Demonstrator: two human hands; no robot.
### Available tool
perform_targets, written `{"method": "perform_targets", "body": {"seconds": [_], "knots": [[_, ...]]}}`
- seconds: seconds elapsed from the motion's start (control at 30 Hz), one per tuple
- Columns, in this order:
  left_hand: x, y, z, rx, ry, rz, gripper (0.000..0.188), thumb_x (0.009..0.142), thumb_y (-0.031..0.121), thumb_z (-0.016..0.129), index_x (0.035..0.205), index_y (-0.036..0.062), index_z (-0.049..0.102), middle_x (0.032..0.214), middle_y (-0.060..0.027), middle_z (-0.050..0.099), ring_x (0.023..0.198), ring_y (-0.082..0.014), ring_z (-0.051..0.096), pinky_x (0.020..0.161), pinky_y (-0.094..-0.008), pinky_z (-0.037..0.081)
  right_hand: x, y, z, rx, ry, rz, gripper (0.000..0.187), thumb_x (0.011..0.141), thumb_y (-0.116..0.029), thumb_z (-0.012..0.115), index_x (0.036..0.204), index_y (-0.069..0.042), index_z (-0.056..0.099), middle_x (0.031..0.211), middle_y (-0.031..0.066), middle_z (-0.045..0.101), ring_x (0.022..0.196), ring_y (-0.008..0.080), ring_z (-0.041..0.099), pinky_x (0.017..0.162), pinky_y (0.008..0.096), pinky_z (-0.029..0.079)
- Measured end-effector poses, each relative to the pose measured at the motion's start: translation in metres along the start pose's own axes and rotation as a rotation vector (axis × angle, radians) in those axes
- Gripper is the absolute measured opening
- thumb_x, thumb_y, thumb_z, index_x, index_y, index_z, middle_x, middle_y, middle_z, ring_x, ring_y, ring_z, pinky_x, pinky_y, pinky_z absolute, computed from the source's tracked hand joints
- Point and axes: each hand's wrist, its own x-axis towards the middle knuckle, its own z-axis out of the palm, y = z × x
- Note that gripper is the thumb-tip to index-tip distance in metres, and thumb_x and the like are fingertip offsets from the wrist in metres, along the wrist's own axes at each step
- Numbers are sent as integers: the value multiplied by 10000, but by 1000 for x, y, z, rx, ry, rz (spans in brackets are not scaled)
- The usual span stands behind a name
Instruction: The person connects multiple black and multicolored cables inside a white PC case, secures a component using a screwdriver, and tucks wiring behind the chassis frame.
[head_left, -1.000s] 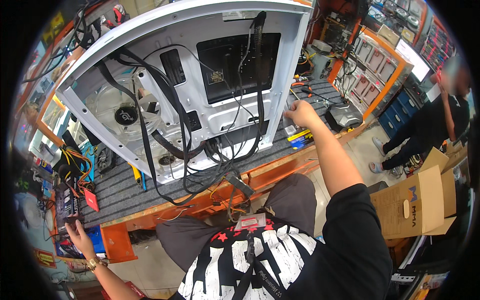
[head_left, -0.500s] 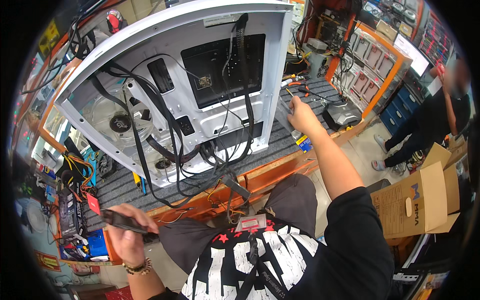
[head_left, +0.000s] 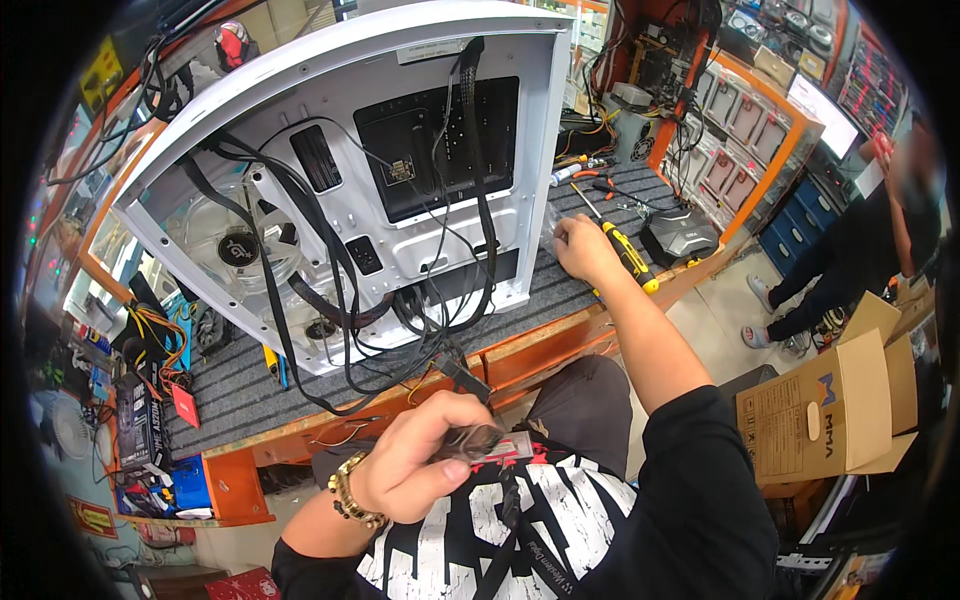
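Note:
A white computer case (head_left: 420,255) stands open on the bench, its back panel and black cables (head_left: 345,260) facing me. My left hand (head_left: 425,465), raised over my lap, is closed around a dark, glossy, elongated thing (head_left: 470,440) whose kind I cannot make out. Beside the case's right edge, my right hand (head_left: 585,248) has its fingers curled together on what looks like a clear plastic bag (head_left: 549,228), mostly hidden. Just right of that hand lies a yellow-and-black screwdriver (head_left: 628,258).
Pliers (head_left: 592,178) lie behind my right hand, and a dark grey box-like device (head_left: 680,235) sits at the bench's right. A small black connector block (head_left: 462,375) hangs over the front edge. Cartons (head_left: 815,415) stand at right; another person (head_left: 860,220) stands beyond.
My left hand has swung right and up from the bench's left end to my lap, still holding the dark thing. My right hand has drawn slightly left and down, uncovering the screwdriver.

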Motion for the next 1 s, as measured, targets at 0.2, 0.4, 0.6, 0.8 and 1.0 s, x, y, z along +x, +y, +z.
{"method": "perform_targets", "body": {"seconds": [0.2, 0.4, 0.6, 0.8, 1.0], "knots": [[44, -20, 17, 203, -15, -16, 185, 977, 87, 706, 1138, 19, 645, 962, -30, 652, 802, -63, 570, 715, -266, 478, -10, -12, 6, -83, 9, 33, 190, 908, -176, 721, 993, -8, 745, 1107, 204, 708, 1090, 433, 675, 972, 517, 548], [94, -96, 35, 548, 84, 18, 165, 1005, 80, 629, 1112, -27, 696, 1003, -173, 739, 932, -314, 732, 839, -396, 556, -39, 1, -20, 83, -69, -143, 154, 886, -81, 661, 979, -44, 779, 1050, 200, 720, 1098, 428, 663, 966, 506, 544], [140, -160, 62, 738, 188, 127, 244, 874, 77, 653, 1077, -39, 721, 1445, -259, 590, 1173, -428, 652, 1020, -480, 548, -41, 25, -33, 160, -83, -288, 237, 873, -7, 646, 1023, -63, 821, 1060, 196, 744, 1058, 406, 683, 950, 477, 549], [171, -170, 56, 1035, 54, 42, 176, 790, 92, 679, 918, -14, 736, 1499, -328, 549, 1043, -402, 692, 911, -511, 604, -22, 26, -44, 292, -339, -172, 251, 831, -103, 765, 1069, -39, 810, 842, 158, 731, 774, 304, 703, 737, 405, 555], [188, -184, 53, 1063, 30, -105, 207, 811, 145, 633, 901, 0, 750, 1489, -339, 570, 1035, -447, 723, 937, -514, 596, -8, 27, -48, 200, -373, -126, 188, 827, -125, 785, 988, -27, 792, 858, 167, 757, 760, 333, 721, 725, 424, 569]]}}
